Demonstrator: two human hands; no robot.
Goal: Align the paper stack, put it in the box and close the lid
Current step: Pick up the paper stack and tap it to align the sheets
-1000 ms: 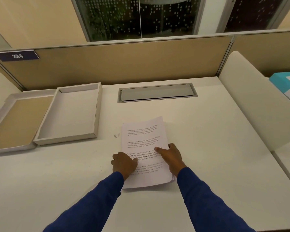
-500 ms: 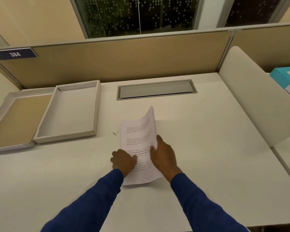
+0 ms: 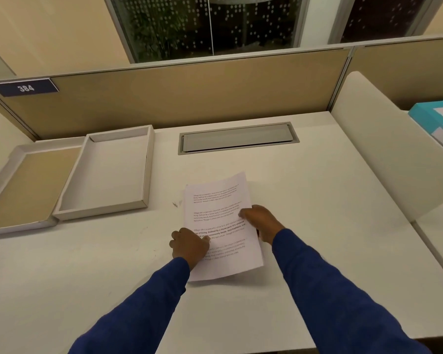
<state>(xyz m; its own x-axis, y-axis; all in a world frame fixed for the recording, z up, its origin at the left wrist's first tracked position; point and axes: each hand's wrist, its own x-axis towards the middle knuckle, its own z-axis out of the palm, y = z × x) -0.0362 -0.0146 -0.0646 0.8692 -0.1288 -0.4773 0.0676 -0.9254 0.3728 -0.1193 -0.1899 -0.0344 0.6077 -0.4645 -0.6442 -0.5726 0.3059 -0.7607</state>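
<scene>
White paper stack, pinched by the left hand and right hand at either side, wants squaring before lifting toward the box beyond the left hand.

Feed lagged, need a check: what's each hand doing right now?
Left hand: fingers curled, gripping the left edge of the paper stack.
Right hand: gripping the stack's right edge.

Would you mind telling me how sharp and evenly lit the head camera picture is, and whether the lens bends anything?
Head view: dim, warm light; the partition and desk edges bow from the wide lens; the print on the paper stack is too soft to read; the right hand looks slightly smeared, the left hand sharper.
</scene>
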